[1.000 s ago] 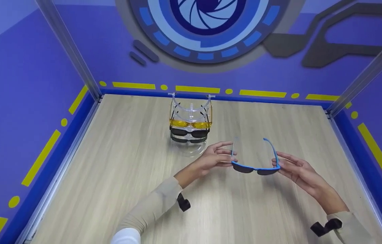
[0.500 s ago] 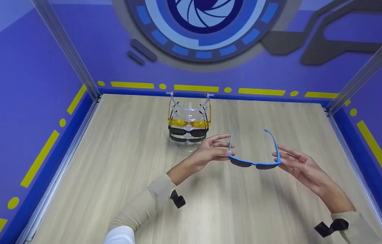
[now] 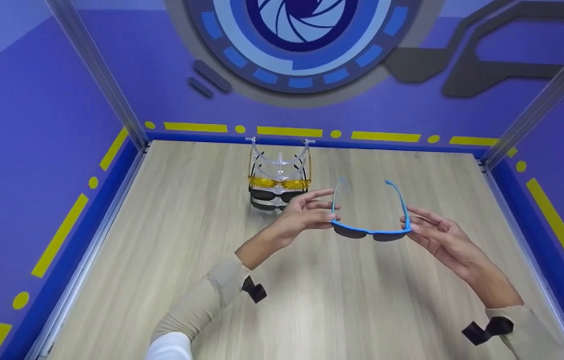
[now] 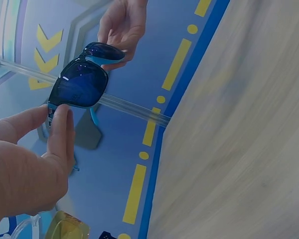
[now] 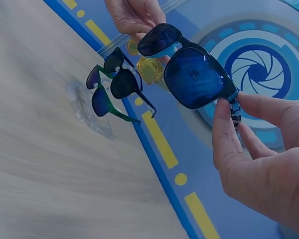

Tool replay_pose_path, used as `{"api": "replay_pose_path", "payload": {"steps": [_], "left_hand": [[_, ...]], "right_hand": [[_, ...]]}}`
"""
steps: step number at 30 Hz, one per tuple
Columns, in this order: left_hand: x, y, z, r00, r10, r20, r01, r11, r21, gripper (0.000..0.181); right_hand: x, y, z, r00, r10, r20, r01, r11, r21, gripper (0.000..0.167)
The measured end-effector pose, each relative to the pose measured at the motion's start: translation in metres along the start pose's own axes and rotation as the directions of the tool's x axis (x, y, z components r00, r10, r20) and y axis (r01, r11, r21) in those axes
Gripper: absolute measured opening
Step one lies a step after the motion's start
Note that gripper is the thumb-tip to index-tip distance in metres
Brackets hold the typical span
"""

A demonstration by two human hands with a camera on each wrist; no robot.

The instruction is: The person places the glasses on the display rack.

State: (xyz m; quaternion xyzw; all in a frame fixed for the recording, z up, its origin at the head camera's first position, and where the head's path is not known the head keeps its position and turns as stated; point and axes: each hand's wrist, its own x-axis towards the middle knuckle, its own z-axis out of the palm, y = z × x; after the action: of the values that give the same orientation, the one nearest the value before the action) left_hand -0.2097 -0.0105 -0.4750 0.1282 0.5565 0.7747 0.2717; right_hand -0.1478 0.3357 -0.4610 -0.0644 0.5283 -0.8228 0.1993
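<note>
A pair of blue-framed sunglasses with dark lenses is held up above the table, its temples unfolded and pointing away from me. My left hand pinches the left temple close to its hinge. At the opposite hinge, my right hand pinches the right temple between thumb and fingers. The right wrist view shows the dark blue lens and a patterned temple between the fingertips. Just beyond my left hand stands a clear display rack bearing yellow-lensed glasses and black sunglasses.
Below the black pair on the rack sits another dark-lensed pair, which looks green-framed in the right wrist view. The rack's clear base rests on the wooden table. Blue walls enclose the back and sides.
Both hands have lifted the blue sunglasses, carrying them farther from me and slightly left. My left hand now covers part of the rack's lower end. The grip looks unchanged.
</note>
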Motion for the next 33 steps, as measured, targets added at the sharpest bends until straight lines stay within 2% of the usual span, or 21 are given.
{"api": "replay_pose_path", "payload": {"steps": [7, 14, 19, 26, 33], "left_hand": [[-0.005, 0.013, -0.006, 1.000, 0.019, 0.024, -0.018, 0.999, -0.050, 0.065], [-0.009, 0.024, -0.013, 0.998, 0.034, 0.050, -0.031, 0.998, -0.052, 0.070], [-0.015, 0.031, -0.020, 0.999, 0.048, 0.026, -0.047, 0.998, -0.051, 0.067], [-0.018, 0.041, -0.028, 0.998, 0.068, -0.004, -0.068, 0.994, -0.081, 0.065], [-0.025, 0.055, -0.036, 0.996, 0.071, -0.047, -0.073, 0.995, -0.061, 0.061]], "right_hand": [[0.007, -0.004, 0.011, 1.000, -0.029, -0.007, 0.029, 0.999, 0.025, 0.039], [0.013, -0.008, 0.019, 0.998, -0.059, 0.007, 0.059, 0.998, 0.015, 0.040], [0.020, -0.007, 0.025, 0.998, -0.069, 0.012, 0.069, 0.998, -0.011, 0.042], [0.032, -0.011, 0.036, 0.997, -0.081, 0.009, 0.081, 0.997, 0.002, 0.042], [0.044, -0.014, 0.054, 0.997, -0.060, -0.043, 0.061, 0.998, 0.026, 0.039]]}}
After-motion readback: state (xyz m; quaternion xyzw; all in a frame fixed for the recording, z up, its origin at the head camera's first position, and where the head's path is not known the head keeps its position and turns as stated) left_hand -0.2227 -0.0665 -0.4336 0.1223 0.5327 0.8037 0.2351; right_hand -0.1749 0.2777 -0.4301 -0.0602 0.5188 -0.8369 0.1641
